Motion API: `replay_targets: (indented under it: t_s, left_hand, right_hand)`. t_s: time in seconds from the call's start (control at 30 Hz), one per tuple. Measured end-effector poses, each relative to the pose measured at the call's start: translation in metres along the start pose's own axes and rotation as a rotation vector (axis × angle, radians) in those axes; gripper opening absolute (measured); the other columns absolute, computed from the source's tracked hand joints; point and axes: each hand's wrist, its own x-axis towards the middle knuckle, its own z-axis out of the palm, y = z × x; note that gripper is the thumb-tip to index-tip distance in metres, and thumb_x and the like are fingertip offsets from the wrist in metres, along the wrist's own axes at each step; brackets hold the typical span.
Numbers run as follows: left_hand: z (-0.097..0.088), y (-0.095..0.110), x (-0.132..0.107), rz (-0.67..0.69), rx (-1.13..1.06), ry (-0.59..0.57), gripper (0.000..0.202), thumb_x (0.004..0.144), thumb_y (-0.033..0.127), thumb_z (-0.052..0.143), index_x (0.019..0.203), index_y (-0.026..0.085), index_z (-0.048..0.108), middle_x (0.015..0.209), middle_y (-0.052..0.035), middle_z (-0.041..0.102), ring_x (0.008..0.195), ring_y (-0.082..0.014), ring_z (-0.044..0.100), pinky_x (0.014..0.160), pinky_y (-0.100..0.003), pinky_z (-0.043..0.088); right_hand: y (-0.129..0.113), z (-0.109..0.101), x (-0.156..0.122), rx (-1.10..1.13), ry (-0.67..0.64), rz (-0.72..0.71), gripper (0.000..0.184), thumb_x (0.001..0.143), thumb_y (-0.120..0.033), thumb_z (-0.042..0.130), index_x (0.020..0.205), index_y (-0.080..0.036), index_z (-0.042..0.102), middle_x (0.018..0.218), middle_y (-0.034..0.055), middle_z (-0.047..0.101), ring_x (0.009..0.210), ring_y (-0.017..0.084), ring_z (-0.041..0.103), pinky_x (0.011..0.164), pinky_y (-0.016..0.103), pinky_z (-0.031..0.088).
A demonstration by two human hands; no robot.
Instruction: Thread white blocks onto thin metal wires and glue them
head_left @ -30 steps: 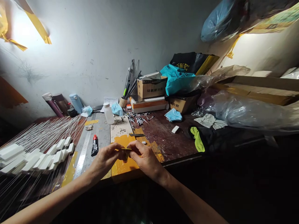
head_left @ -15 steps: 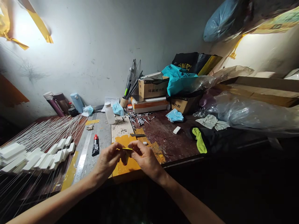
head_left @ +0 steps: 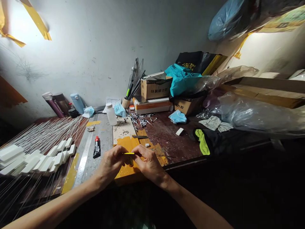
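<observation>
My left hand and my right hand meet over the front edge of the workbench, above a yellow pad. Both are closed in a pinch on a thin yellow strip held level between them. A fine dark rod sticks out to the right from my right hand. A black glue tube with a red cap lies just left of my left hand, beside a steel ruler.
Long white rods with white blocks fan across the left. A white bottle, blue masks, flasks, a pot of sticks, cardboard boxes, bags and clear plastic crowd the back and right. A yellow-green cloth lies near the bench edge.
The hands stay together on the yellow strip; the fingers shift slightly and the view drifts a little. Nothing else has moved.
</observation>
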Motion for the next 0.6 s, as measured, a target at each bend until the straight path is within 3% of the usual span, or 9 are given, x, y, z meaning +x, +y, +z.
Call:
replay_targets:
  t_s: [0.17,0.43,0.6]
  left_hand:
    - [-0.002,0.002,0.001,-0.079,-0.185,-0.101,0.019,0.085,0.034,0.061,0.09,0.016,0.061,0.071,-0.0035,0.067,0.065,-0.0155,0.061,0.063,-0.026,0.049]
    - [-0.002,0.009,0.007,-0.116,-0.284,-0.115,0.025,0.081,0.038,0.068,0.081,0.015,0.061,0.069,-0.0045,0.068,0.066,-0.016,0.06,0.065,-0.026,0.047]
    - [0.004,0.004,0.009,-0.105,-0.243,-0.151,0.021,0.083,0.035,0.067,0.085,0.014,0.061,0.071,-0.005,0.069,0.066,-0.0159,0.06,0.064,-0.025,0.046]
  right_hand:
    - [-0.001,-0.006,0.001,0.06,-0.021,0.064,0.01,0.087,-0.025,0.059,0.081,-0.019,0.063,0.075,0.0001,0.064,0.072,0.014,0.061,0.068,0.026,0.046]
    - [-0.004,-0.012,0.001,0.234,-0.117,0.139,0.013,0.088,-0.032,0.059,0.089,-0.019,0.062,0.082,0.0007,0.063,0.07,0.013,0.063,0.065,0.025,0.051]
    - [-0.002,-0.015,-0.002,0.108,-0.044,0.11,0.011,0.087,-0.022,0.06,0.077,-0.018,0.065,0.075,0.0,0.063,0.071,0.013,0.061,0.067,0.025,0.048]
